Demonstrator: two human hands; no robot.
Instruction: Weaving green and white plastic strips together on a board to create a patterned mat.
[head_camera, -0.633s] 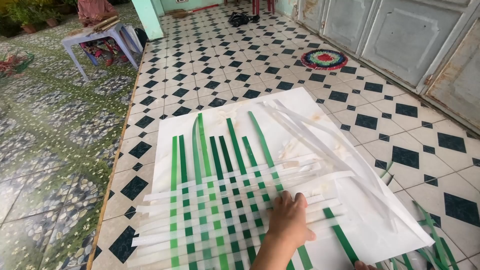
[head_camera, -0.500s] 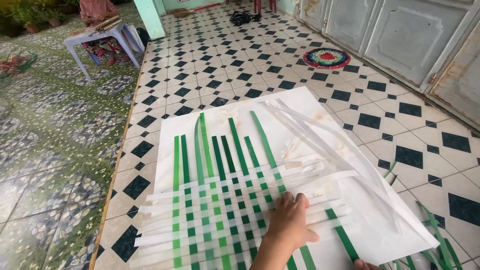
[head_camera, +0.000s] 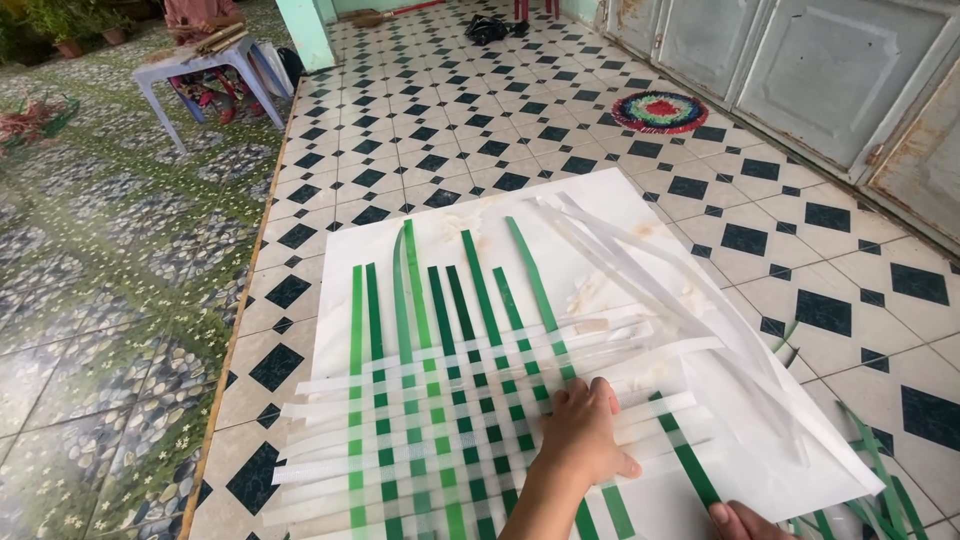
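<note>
A weave of green strips (head_camera: 480, 270) and translucent white strips (head_camera: 330, 440) lies on a white sheet (head_camera: 420, 245) on the tiled floor. My left hand (head_camera: 585, 435) rests flat, palm down, on the right part of the weave, holding nothing. Only a small part of my right hand (head_camera: 745, 522) shows at the bottom edge, at the near side of the sheet by a green strip; its fingers are out of view. Several long white strips (head_camera: 650, 270) fan out loose over the sheet's right side.
Loose green strips (head_camera: 880, 470) lie on the tiles right of the sheet. The black-and-white floor ends at a step edge (head_camera: 240, 330) on the left. Further off are a round colourful mat (head_camera: 660, 110), grey doors (head_camera: 830, 70), a plastic stool (head_camera: 205, 70) and a seated person (head_camera: 200, 15).
The view has shifted a little. My left hand stays pressed on the same spot of the weave.
</note>
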